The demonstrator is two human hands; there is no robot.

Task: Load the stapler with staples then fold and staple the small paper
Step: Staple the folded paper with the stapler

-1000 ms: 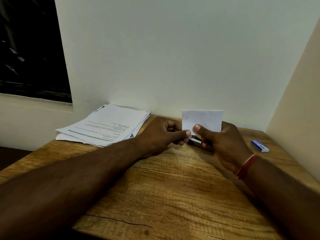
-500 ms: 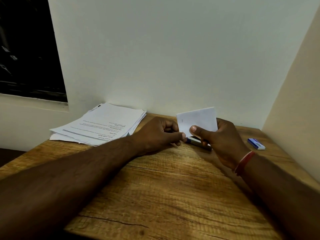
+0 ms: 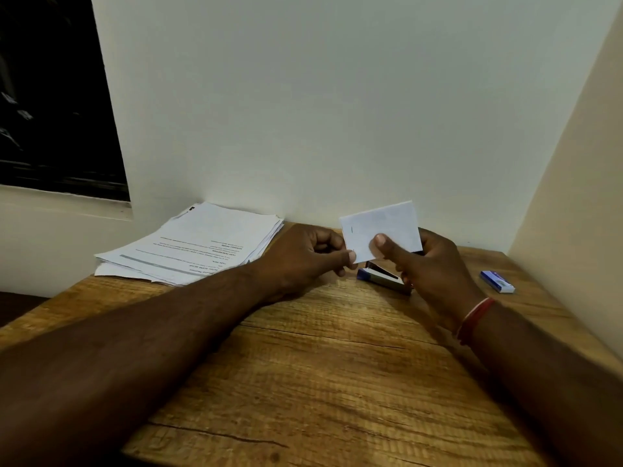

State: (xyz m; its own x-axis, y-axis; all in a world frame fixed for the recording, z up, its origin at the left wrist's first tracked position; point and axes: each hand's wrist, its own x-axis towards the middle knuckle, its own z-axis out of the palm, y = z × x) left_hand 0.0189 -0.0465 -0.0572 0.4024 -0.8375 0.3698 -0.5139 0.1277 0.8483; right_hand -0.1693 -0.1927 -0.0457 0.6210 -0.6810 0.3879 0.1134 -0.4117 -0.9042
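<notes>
The folded small paper (image 3: 391,224) was held upright above the wooden table (image 3: 320,382), with a short dark mark near its left edge, possibly a staple. The right hand (image 3: 438,271) pinched its lower edge, thumb in front and fingers behind. The left hand (image 3: 303,261) pinched its lower left corner. The blue stapler (image 3: 379,277) lay on the table just below. A blue-and-white box (image 3: 498,282) lay well apart to the right, and a stack of printed sheets (image 3: 202,244) to the left.

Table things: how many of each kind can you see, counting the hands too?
hands: 2, left hand and right hand
small paper: 1
stapler: 1
small blue box: 1
stack of printed sheets: 1
Total: 6
</notes>
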